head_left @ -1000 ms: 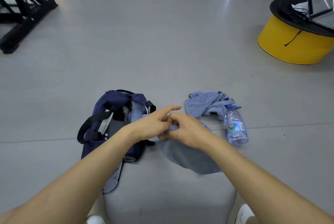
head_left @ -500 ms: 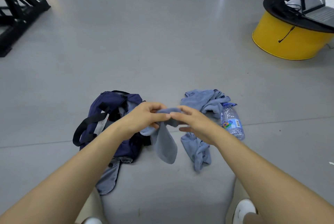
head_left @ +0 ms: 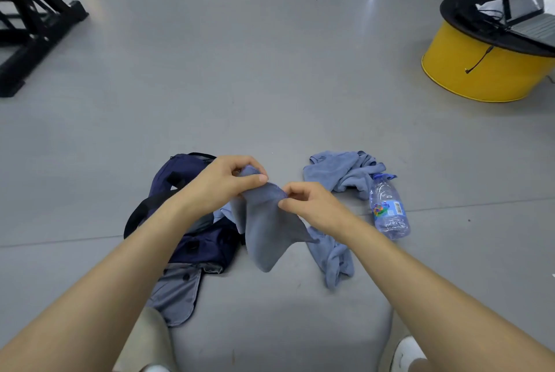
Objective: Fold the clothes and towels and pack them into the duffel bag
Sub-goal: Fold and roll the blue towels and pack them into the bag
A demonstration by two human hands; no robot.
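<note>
A grey-blue towel (head_left: 265, 230) hangs in the air between my hands, its lower corner pointing down. My left hand (head_left: 222, 184) pinches its top edge on the left and my right hand (head_left: 309, 206) pinches the same edge on the right. A navy duffel bag (head_left: 192, 239) with black straps lies open on the floor below my left forearm, a grey garment (head_left: 177, 293) spilling from its near side. A second blue towel (head_left: 345, 173) lies crumpled on the floor to the right, and another strip of blue cloth (head_left: 333, 260) trails under my right wrist.
A clear plastic water bottle (head_left: 389, 209) lies beside the crumpled towel. A yellow drum table (head_left: 486, 71) with a laptop (head_left: 528, 8) stands at the far right. A black metal frame (head_left: 27, 17) stands at the far left. My white shoe (head_left: 405, 353) shows at the bottom.
My hands have lifted the towel and drawn slightly apart along its top edge, so the cloth hangs wider between them. One second ago the hands were bunched together over the cloth.
</note>
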